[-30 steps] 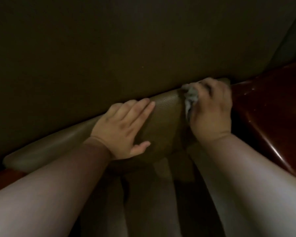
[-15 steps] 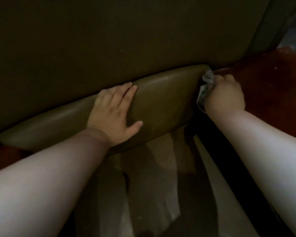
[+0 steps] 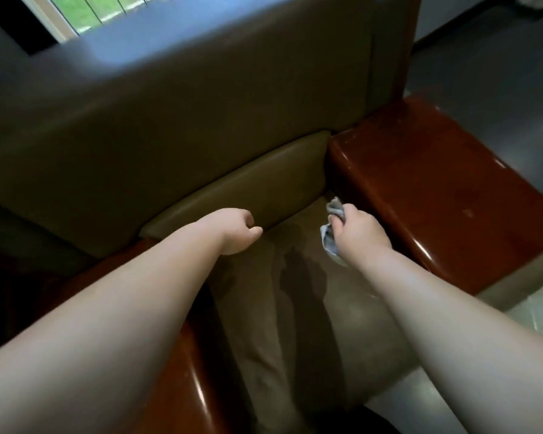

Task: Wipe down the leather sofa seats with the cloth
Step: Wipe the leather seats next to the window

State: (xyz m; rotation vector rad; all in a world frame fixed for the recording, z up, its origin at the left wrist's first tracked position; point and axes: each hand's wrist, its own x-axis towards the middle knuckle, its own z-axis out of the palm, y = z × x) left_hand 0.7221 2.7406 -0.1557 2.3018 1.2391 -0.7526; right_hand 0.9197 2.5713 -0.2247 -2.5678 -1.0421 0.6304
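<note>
A dim room with a barred window [image 3: 107, 7] lay beyond the olive-brown leather sofa seat [image 3: 295, 292]. At the left, the left hand [image 3: 232, 230] hung loosely curled and grasped nothing, with a small olive leather cushion [image 3: 248, 189] just past its knuckles. Below it, damp-looking streaks on the seat suggested wiping partly done — the front looked unwiped. The right hand [image 3: 361, 233] clenched the crumpled grey cloth [image 3: 329, 239], glossy reddish-brown wooden armrest [image 3: 436, 195] beside it.

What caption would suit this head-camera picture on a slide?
Right hand grips a grey cloth above the leather sofa seat, left hand alongside, between glossy wooden armrests.
</note>
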